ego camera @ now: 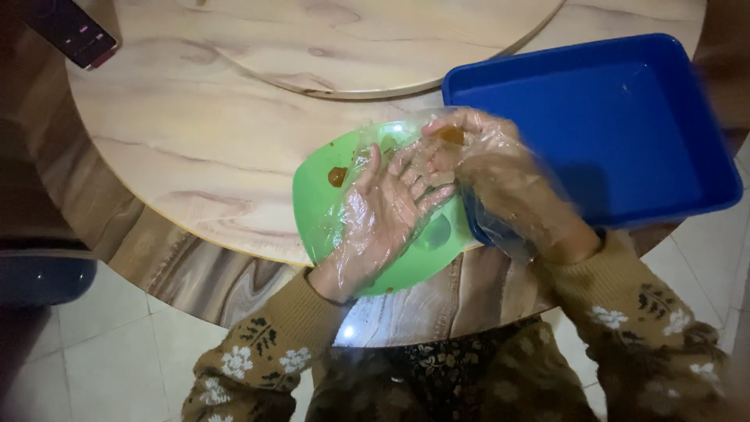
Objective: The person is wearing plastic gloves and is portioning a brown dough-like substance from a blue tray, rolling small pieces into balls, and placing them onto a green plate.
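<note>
Over the green plate (316, 195), the gloved left hand (383, 215) lies flat and open, holding nothing; the right hand (476, 156) pinches a brown morsel (451, 135). One brown bit (337, 176) remains on the plate; the blue tray (625, 125) beside it looks bare.

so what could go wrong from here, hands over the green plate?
1. The green plate sits near the table edge and seems to overhang it under the left hand; a press there might tip it.
2. Both hands wear loose clear plastic gloves; the right hand pinches an orange-brown piece, which could slip.
3. A brown smear on the plate may spread onto the blue tray alongside.
</note>
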